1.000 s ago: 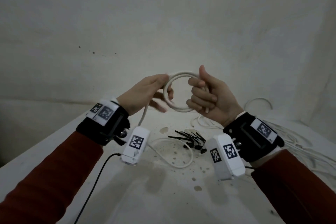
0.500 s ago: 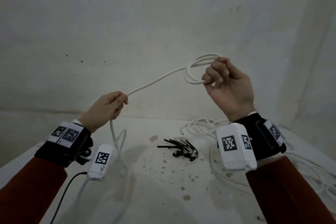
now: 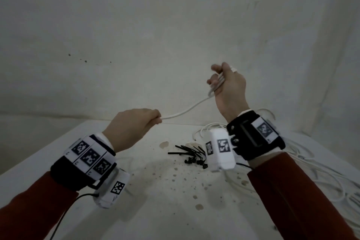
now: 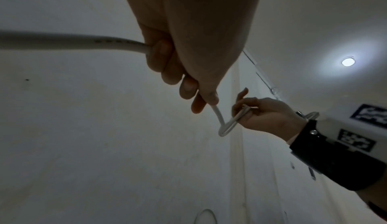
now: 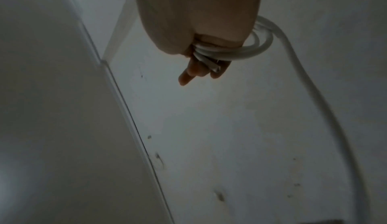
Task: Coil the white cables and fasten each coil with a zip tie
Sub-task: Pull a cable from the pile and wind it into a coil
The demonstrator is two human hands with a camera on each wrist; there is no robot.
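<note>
Since the earlier frame, the left hand (image 3: 130, 127) rose, fingers clamping the white cable (image 3: 187, 111); the right hand (image 3: 228, 87) gripped the flattened coil (image 3: 215, 86).

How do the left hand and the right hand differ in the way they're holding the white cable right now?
The right hand is raised and grips several stacked loops of the white cable; the left hand sits lower and grips only a single strand. The right hand's index finger sticks out, while the left hand's fingers are all curled. Both grip the same cable, which spans between them.
</note>
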